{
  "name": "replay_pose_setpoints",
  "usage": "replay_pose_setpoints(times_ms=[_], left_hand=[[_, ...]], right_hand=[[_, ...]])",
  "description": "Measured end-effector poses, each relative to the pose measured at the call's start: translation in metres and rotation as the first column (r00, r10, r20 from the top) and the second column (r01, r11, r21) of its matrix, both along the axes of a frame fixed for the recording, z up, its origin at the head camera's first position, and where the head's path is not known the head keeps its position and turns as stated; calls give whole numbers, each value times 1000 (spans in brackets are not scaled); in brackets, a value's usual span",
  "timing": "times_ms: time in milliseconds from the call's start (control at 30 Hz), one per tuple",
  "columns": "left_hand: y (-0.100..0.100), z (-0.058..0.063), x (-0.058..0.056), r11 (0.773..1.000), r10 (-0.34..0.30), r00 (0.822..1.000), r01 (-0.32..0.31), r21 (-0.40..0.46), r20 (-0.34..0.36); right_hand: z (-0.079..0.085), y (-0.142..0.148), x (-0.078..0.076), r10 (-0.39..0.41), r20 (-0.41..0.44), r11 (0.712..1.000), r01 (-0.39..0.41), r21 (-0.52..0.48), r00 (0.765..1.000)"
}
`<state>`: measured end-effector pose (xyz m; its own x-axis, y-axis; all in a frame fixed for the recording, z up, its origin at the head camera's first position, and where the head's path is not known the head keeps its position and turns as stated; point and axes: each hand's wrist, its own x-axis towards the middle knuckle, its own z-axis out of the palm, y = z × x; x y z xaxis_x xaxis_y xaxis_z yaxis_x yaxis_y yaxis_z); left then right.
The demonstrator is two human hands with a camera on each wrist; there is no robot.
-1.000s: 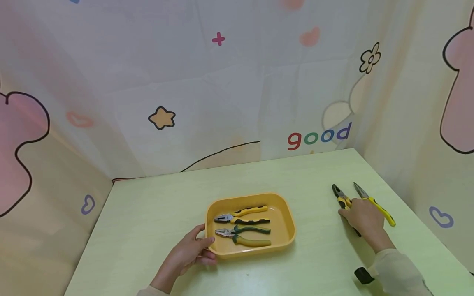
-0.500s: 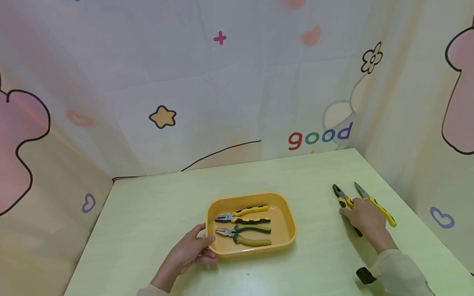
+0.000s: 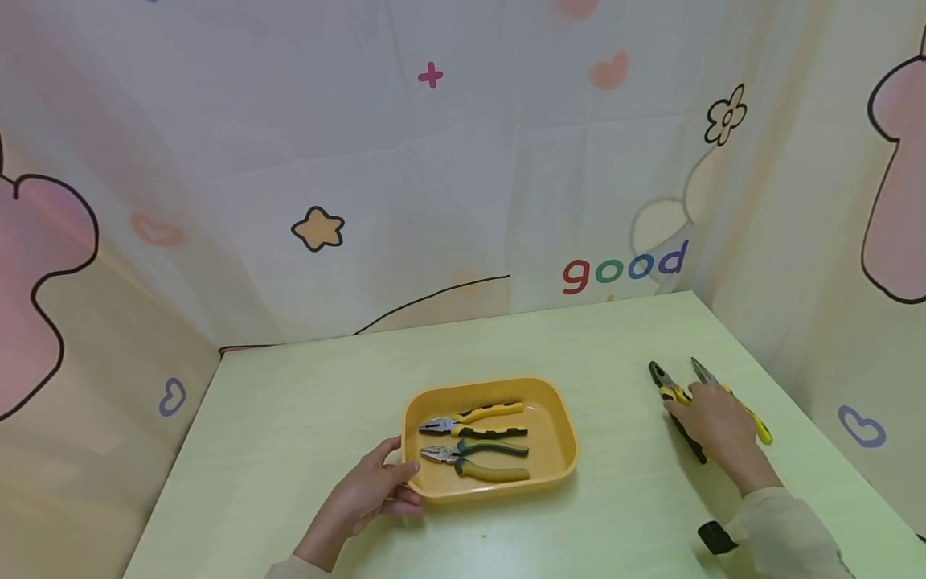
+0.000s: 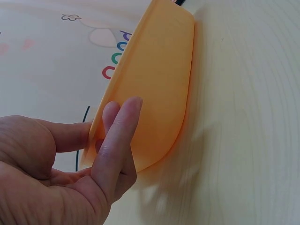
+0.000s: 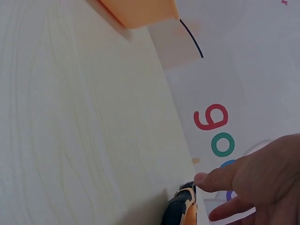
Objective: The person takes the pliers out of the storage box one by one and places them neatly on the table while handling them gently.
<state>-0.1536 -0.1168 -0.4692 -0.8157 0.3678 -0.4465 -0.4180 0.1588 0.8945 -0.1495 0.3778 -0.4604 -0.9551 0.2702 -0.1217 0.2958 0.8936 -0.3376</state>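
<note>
At the lower centre of the head view, the left hand (image 3: 365,486) pinches the left end of a yellow tray (image 3: 555,450), its thumb over the rim and its other fingers outside the wall. Two pliers lie in the tray, noses toward the left of the frame: yellow-and-black pliers (image 3: 470,433) above green-handled pliers (image 3: 466,467). Right of centre, the right hand (image 3: 718,422) lies over black-nosed pliers (image 3: 669,394) on the pale green table (image 3: 304,418), its thumb at the handle; whether its fingers grip cannot be told. Just beside, farther right, long-nosed yellow pliers (image 3: 703,372) lie partly hidden behind that hand. A printed cloth (image 3: 434,185) bearing the word "good" fills the upper part of the frame.
</note>
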Motion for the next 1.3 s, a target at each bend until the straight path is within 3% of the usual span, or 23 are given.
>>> replay_pose_setpoints(times_ms=[333, 933, 1300], left_hand=[[-1, -1, 0, 1000, 4, 1000, -4, -5, 0], [-1, -3, 0, 1000, 8, 1000, -7, -21, 6], [0, -2, 0, 1000, 9, 1000, -9, -19, 5]], right_hand=[[13, -3, 1, 37, -32, 999, -36, 29, 999], [43, -9, 2, 47, -17, 998, -46, 50, 999], [60, -14, 1, 80, -61, 994, -76, 74, 995]])
